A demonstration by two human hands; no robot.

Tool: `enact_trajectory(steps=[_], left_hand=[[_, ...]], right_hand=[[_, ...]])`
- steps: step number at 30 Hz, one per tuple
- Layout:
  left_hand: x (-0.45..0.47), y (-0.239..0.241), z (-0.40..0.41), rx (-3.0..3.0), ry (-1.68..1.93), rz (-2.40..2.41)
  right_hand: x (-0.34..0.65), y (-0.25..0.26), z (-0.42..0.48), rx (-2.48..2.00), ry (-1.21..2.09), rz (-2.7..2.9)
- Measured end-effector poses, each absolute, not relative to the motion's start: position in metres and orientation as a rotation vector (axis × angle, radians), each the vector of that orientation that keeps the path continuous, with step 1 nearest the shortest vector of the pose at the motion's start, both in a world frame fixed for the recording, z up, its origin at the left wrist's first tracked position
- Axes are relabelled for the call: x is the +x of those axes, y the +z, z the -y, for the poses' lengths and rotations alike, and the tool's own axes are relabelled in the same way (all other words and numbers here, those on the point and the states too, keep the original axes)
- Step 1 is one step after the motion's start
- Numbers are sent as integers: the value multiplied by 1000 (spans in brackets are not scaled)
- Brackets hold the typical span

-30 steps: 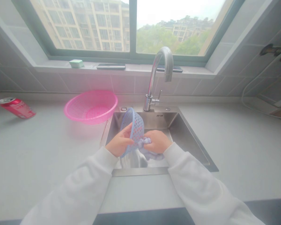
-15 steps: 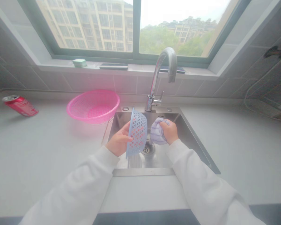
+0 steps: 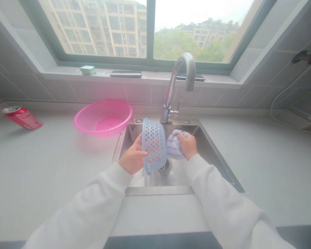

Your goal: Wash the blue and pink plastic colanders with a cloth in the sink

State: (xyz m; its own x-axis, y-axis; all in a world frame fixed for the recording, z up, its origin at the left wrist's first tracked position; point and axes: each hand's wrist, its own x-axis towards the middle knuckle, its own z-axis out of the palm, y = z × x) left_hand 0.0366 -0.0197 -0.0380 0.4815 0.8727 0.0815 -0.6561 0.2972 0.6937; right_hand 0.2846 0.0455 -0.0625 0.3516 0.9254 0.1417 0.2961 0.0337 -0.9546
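Blue perforated plastic basket (image 3: 155, 147) has swung closer to on-edge over the last half second, rim now facing your left, lattice wall toward the cloth. Your left hand (image 3: 132, 159) is partly closed, fingers at the rim, holding it above the stainless steel sink (image 3: 158, 190). Your right hand (image 3: 188, 145) stays curled shut around a bunched lilac striped cloth (image 3: 174, 145), just beside the basket's outer wall; can't tell if they touch. Both are over the sink's drain (image 3: 166, 166), near the chrome gooseneck faucet (image 3: 168, 110). Pink plastic mesh basket (image 3: 85, 121) sits on the white counter (image 3: 41, 180) left of the sink; red can (image 3: 23, 118) lies farther left.
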Motion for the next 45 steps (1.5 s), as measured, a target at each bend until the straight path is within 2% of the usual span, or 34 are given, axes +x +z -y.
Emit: enact_trajectory(steps=[18, 25, 30, 36, 42, 45], left_hand=[[41, -44, 18, 765, 917, -429], [40, -46, 18, 766, 894, -452], [42, -47, 19, 780, 900, -457], [46, -45, 21, 807, 891, -445], [50, -52, 18, 897, 928, -441], [49, -56, 17, 912, 897, -462]], right_hand=[[273, -58, -36, -1411, 785, 1187], [263, -56, -36, -1021, 1249, 782], [255, -42, -25, -743, 1388, 913], [247, -46, -22, -864, 1238, 1262], [252, -62, -27, -1322, 707, 1519], [249, -61, -23, -1263, 706, 1565]])
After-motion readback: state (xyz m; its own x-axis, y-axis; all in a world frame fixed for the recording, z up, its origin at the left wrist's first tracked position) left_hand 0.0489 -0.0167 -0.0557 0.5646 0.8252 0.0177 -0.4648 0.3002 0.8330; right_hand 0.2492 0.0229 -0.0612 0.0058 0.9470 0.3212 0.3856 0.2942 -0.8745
